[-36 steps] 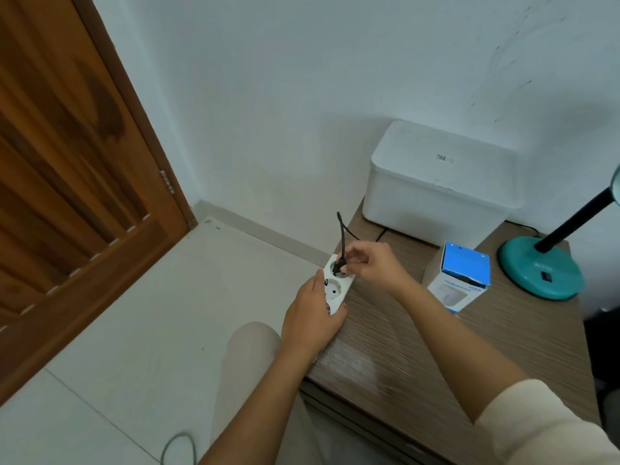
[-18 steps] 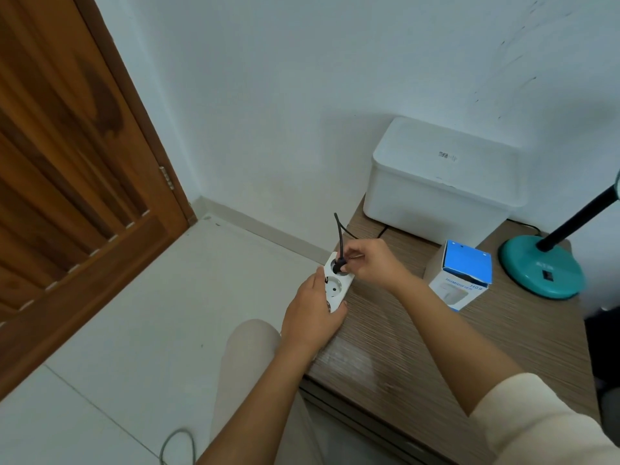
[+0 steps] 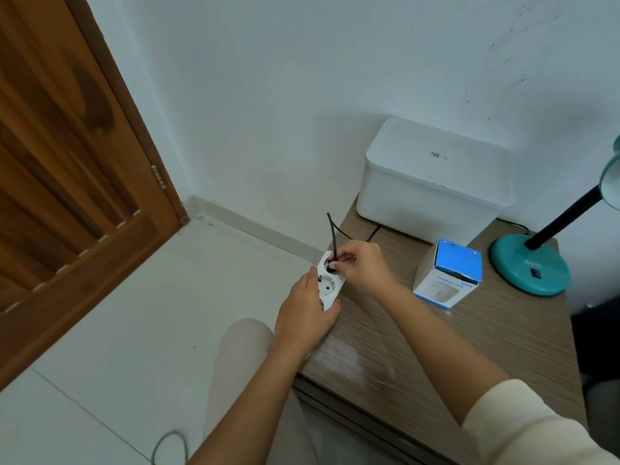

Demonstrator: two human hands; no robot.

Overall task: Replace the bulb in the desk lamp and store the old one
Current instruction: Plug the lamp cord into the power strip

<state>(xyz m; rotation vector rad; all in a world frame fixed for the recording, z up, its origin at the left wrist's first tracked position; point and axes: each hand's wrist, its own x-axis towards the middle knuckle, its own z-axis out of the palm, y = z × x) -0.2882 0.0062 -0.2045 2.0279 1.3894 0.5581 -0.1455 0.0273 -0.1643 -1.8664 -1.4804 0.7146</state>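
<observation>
On desk [image 3: 469,337], box [image 3: 448,275] labelled "HUMIDIFIER H09"; left hand [image 3: 307,313] gripping power strip [image 3: 330,280]; right hand [image 3: 364,263] pinching black plug [image 3: 332,265].

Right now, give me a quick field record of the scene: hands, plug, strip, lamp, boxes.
left hand: gripping the white power strip at the desk's left edge
right hand: pinching the black plug at the strip's far socket
plug state: at the socket; whether fully seated, cannot tell
near socket: empty
desk lamp: teal base on the desk's far right, shade cut off by the frame
blue-and-white box: standing between hands and lamp
white lidded bin: against the wall, closed
desk: wood-grain top
</observation>
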